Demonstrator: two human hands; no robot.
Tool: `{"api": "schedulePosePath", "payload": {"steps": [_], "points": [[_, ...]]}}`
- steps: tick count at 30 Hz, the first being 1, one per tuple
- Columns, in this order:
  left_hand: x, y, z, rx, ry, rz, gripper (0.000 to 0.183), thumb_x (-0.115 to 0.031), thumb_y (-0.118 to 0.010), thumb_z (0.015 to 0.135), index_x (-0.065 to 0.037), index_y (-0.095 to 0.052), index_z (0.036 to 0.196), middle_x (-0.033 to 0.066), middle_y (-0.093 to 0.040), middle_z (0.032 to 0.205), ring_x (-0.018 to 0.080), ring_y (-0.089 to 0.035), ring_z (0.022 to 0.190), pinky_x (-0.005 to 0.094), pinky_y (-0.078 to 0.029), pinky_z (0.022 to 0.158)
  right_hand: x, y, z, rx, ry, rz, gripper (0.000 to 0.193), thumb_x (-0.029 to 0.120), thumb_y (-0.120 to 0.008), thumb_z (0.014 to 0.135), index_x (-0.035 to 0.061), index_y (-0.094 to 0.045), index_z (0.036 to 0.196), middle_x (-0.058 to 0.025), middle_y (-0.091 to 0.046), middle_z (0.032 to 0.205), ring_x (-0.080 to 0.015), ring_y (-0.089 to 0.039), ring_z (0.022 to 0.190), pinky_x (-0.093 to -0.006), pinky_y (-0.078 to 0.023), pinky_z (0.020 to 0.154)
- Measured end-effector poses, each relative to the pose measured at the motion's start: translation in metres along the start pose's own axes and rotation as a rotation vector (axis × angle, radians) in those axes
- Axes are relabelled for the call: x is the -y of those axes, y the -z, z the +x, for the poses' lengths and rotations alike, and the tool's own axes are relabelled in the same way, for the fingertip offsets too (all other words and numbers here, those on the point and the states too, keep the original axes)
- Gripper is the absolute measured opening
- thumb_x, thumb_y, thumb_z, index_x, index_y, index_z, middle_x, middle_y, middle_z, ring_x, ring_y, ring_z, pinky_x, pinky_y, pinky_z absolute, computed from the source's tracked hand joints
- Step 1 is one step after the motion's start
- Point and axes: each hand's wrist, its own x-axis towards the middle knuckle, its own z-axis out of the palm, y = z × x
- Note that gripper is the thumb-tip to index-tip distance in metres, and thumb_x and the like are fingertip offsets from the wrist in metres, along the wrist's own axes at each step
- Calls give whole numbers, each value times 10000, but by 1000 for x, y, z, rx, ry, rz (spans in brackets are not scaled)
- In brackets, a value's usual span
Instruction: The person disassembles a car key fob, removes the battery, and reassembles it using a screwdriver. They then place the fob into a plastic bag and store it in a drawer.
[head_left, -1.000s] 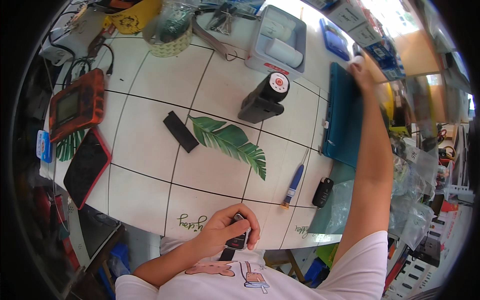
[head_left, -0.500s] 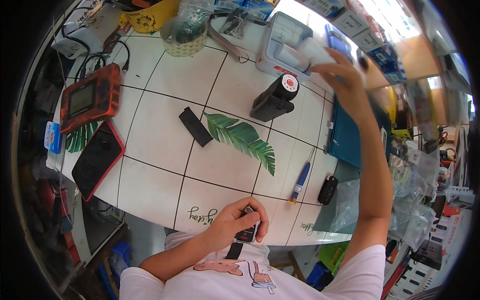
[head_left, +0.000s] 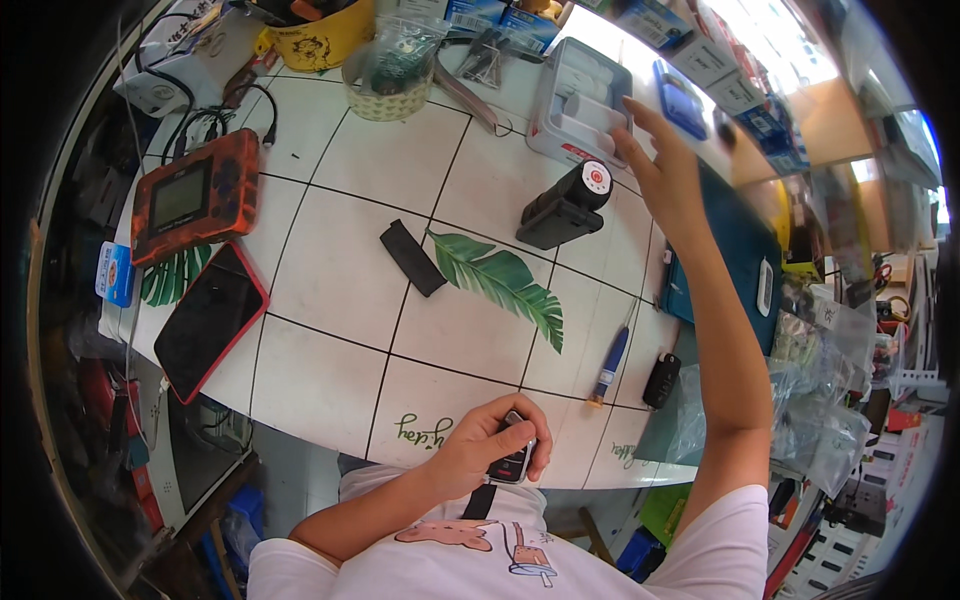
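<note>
Left hand (head_left: pixel 492 440) clutching a key fob (head_left: pixel 513 463), lower centre, the spread right hand (head_left: pixel 664 178) seemingly tends an upper-centre bin (head_left: pixel 552 143), any grasp requiring closure.

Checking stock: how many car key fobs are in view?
2: one key fob in the left hand, another key fob on the table, right of the blue-handled screwdriver. More may be hidden.

At six o'clock, the key fob (head_left: pixel 509 467) looks plastic with a shiny, metallic edge. The bin (head_left: pixel 545 138) at one o'clock is smooth plastic, the bag (head_left: pixel 690 415) at four o'clock crinkled film, the counter (head_left: pixel 320 270) smooth and slightly glossy.
</note>
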Motion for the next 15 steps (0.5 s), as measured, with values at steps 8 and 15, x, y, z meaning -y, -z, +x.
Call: {"api": "schedulePosePath", "payload": {"steps": [8, 15], "points": [[-1, -1, -1, -4, -10, 3, 204, -224, -502, 921, -21, -487, 912, 122, -555, 769, 179, -544, 674, 293, -452, 607, 9, -8, 7, 123, -126, 200, 570, 378, -630, 799, 23, -490, 1222, -190, -545, 1183, -288, -511, 1059, -360, -420, 867], [-1, -2, 0, -2, 0, -9, 202, -223, -501, 922, -21, -486, 911, 120, -553, 771, 177, -539, 674, 290, -448, 600, -16, -5, -8, 58, 21, -67, 639, 343, -687, 743, 60, -450, 1265, -203, -370, 1362, -296, -585, 1011, -336, -467, 799]]}}
